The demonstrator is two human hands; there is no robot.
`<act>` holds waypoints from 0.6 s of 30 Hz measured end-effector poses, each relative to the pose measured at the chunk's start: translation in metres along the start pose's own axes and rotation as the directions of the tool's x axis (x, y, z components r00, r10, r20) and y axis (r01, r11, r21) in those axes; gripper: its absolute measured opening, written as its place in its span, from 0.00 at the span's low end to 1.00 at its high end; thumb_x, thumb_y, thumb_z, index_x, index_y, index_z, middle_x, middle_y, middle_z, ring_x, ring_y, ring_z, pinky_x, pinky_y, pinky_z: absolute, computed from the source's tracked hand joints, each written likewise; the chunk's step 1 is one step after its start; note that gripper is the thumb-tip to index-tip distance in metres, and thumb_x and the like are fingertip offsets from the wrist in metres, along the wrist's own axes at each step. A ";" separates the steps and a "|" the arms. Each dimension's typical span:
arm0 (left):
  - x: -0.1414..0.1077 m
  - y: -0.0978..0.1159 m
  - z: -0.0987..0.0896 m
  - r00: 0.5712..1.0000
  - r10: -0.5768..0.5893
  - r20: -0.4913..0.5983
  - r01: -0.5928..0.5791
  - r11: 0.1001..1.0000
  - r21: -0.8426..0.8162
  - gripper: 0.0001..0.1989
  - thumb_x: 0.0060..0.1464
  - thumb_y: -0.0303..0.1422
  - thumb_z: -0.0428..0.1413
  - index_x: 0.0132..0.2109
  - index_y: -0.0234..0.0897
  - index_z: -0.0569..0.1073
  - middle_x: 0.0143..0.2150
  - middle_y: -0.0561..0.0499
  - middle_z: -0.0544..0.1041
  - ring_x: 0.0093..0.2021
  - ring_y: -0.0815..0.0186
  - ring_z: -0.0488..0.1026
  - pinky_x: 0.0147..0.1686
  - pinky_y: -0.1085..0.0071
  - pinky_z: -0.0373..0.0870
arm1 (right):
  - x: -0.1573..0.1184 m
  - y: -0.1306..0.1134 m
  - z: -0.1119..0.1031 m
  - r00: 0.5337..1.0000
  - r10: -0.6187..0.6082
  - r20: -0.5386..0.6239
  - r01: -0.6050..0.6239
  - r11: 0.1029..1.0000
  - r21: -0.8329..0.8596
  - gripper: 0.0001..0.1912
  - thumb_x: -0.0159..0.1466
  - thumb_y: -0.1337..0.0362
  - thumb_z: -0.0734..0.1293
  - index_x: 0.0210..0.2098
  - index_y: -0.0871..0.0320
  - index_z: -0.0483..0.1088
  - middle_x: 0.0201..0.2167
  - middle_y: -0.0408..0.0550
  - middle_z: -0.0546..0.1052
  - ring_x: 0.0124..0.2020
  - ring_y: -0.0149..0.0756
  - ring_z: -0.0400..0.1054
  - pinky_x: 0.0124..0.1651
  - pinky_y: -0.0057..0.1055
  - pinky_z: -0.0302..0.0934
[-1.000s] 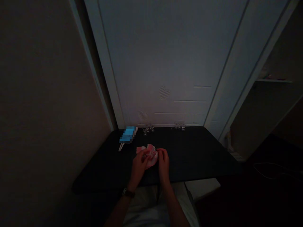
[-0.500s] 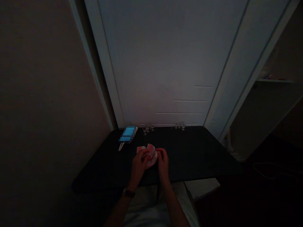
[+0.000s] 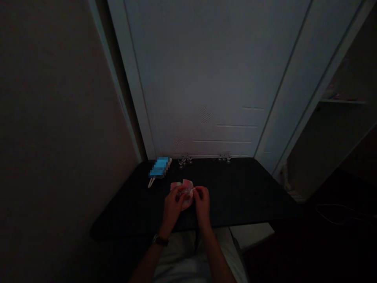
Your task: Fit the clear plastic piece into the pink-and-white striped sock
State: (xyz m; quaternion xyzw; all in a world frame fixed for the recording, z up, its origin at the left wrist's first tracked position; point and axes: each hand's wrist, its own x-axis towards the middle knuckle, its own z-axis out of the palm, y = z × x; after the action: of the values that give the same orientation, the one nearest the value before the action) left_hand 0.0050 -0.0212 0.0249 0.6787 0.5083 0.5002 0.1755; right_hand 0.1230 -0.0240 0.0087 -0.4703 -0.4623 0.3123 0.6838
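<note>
A pink and white cloth is bunched between my two hands above the dark table. My left hand, with a dark watch on its wrist, closes on it from the left. Something small, clear and shiny shows by the left fingertips, perhaps a tiny glass piece; its shape is too dim to make out. From the right, my right hand pinches the cloth's right edge between thumb and fingers.
Several small clear glass-like pieces stand at the table's back edge, with more like pieces farther right. A phone-like device with a blurred blue screen leans on a white stand at back left. A white panelled door rises behind the black table.
My right fingers have shifted slightly at the cloth's right edge, and the cloth looks a little more gathered there. My left hand has stayed nearly in place.
</note>
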 end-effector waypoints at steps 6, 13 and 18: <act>-0.001 0.003 -0.002 0.999 0.014 -0.038 -0.013 0.999 0.039 0.10 0.51 0.33 0.51 0.42 0.38 0.70 0.41 0.49 0.74 0.40 0.63 0.71 0.40 0.68 0.66 | 0.000 -0.002 0.003 0.988 0.084 0.126 -0.097 0.990 0.099 0.08 0.57 0.60 0.62 0.33 0.57 0.66 0.25 0.40 0.69 0.26 0.29 0.62 0.30 0.24 0.57; -0.001 0.004 -0.001 0.999 -0.012 -0.038 0.012 1.000 0.006 0.14 0.49 0.33 0.53 0.46 0.38 0.67 0.44 0.49 0.73 0.41 0.63 0.71 0.39 0.69 0.67 | 0.000 0.002 0.005 0.984 0.114 0.137 -0.130 0.984 0.118 0.07 0.56 0.61 0.63 0.31 0.57 0.66 0.24 0.39 0.69 0.24 0.28 0.62 0.26 0.23 0.56; -0.001 0.008 -0.002 1.000 0.007 -0.025 -0.006 1.000 0.022 0.14 0.49 0.32 0.53 0.45 0.38 0.68 0.44 0.48 0.73 0.41 0.62 0.71 0.38 0.68 0.68 | -0.001 0.000 0.004 0.987 0.111 0.113 -0.121 0.990 0.079 0.08 0.57 0.60 0.62 0.32 0.57 0.66 0.24 0.40 0.69 0.25 0.29 0.62 0.27 0.23 0.56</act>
State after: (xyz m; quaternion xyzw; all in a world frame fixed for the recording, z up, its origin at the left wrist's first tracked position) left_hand 0.0072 -0.0256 0.0313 0.6761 0.5136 0.5035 0.1600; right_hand 0.1188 -0.0234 0.0085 -0.4490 -0.4567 0.3962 0.6580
